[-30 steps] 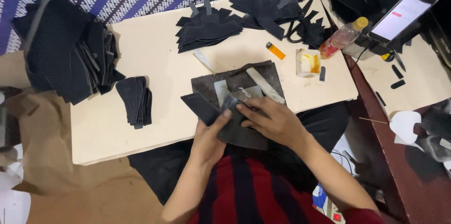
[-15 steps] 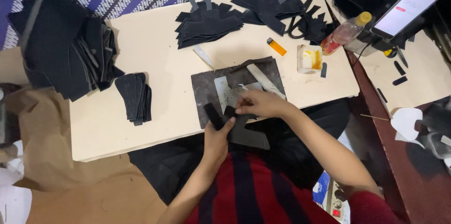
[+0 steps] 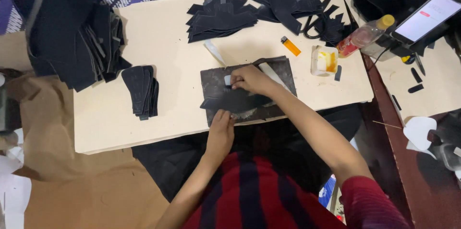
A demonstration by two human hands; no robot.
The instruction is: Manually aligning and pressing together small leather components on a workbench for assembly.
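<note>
1. In the head view, our left hand (image 3: 220, 135) presses flat, fingers released, on the near end of a dark cut piece (image 3: 236, 100) lying on the dark work mat (image 3: 281, 68) at the table's (image 3: 163, 41) near edge.
2. Our right hand (image 3: 250, 79) pinches a small pale tool (image 3: 227, 80), fingers clenched around it, at the piece's far edge.
3. A small stack of dark shaped pieces (image 3: 141, 90) sits toward the left edge; bigger piles (image 3: 221, 15) wait along the far edge, so we judge much remains.
</note>
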